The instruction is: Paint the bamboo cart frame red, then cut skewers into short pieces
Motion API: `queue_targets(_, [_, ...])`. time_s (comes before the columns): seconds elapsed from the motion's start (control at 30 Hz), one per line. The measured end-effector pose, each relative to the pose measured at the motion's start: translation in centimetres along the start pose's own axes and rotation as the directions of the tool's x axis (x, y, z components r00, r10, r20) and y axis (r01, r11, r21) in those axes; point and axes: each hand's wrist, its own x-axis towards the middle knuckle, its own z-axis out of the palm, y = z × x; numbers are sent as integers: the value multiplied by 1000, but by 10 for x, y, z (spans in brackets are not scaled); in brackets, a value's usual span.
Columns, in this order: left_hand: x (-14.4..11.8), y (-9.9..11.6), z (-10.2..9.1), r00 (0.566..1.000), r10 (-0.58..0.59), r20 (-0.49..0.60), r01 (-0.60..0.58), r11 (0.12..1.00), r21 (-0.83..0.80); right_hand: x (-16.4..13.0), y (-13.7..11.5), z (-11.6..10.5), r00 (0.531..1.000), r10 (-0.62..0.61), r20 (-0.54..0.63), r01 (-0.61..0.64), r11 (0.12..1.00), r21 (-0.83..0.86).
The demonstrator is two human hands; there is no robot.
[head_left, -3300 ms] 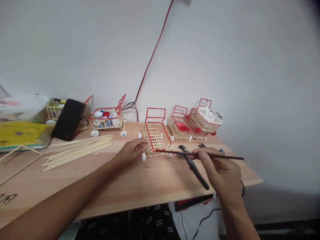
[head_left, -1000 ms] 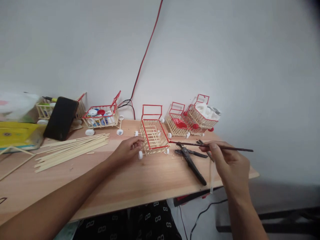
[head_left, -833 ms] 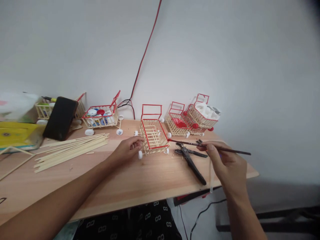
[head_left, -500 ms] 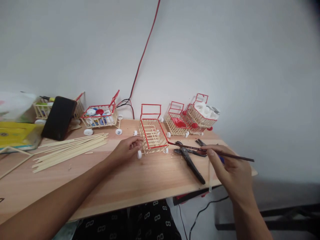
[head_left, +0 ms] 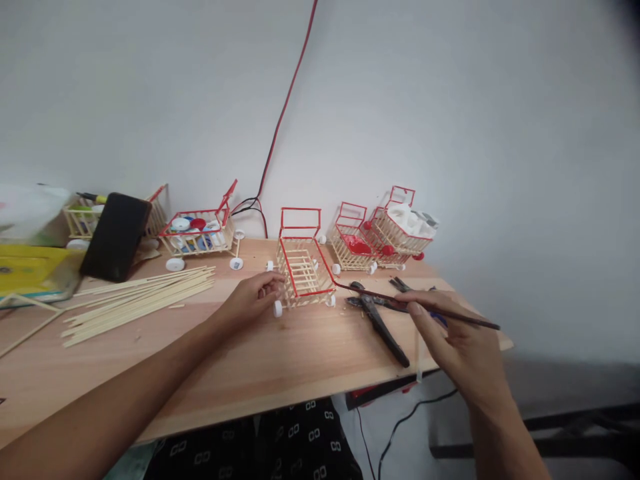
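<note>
A miniature shopping cart [head_left: 303, 268] of thin wooden sticks stands on the table, with a red-painted top rim, a red handle frame and white wheels. Its left side is steadied by my left hand [head_left: 254, 295], whose fingers are curled against the sticks; the fingertips are partly hidden. My right hand [head_left: 457, 340] pinches a thin dark paintbrush [head_left: 373, 293]. The brush tip meets the cart's right front corner at the red rim. Beneath the brush lie black-handled pliers [head_left: 383, 330] and a second tool [head_left: 400, 285], partly covered by my right hand.
Behind on the right stand a cart with a red paint tray [head_left: 358, 245] and another holding white items [head_left: 407, 219]. To the left are a cart of bottle caps [head_left: 197, 225], loose wooden sticks [head_left: 145, 303], a propped phone [head_left: 116, 237] and a yellow packet [head_left: 30, 267].
My right hand and the brush's back end have shifted slightly left and down, while the tip stays by the rim corner. My left hand keeps its place on the cart.
</note>
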Motion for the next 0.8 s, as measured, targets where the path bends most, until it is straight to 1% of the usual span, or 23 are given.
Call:
queue_targets(0.17, [0, 0, 0, 1000, 0, 0, 0, 1000, -13, 0, 1, -7, 999, -36, 32, 36, 999, -5])
queue_targets(0.3, [0, 1, -1, 1000, -7, -3, 7, 1000, -2, 2, -1, -6, 997, -71, 41, 71, 997, 11])
queue_targets(0.43, [0, 2, -1, 1000, -3, -1, 3, 1000, 10, 3, -3, -6, 989, -122, 83, 121, 993, 9])
queue_targets(0.6, [-1, 2, -1, 1000, -3, -3, 3, 1000, -1, 3, -4, -12, 977, -176, 117, 172, 984, 44])
queue_targets(0.8, [0, 1, 0, 1000, 6, -12, -6, 1000, 2, 4, -3, -12, 977, -176, 122, 169, 983, 70])
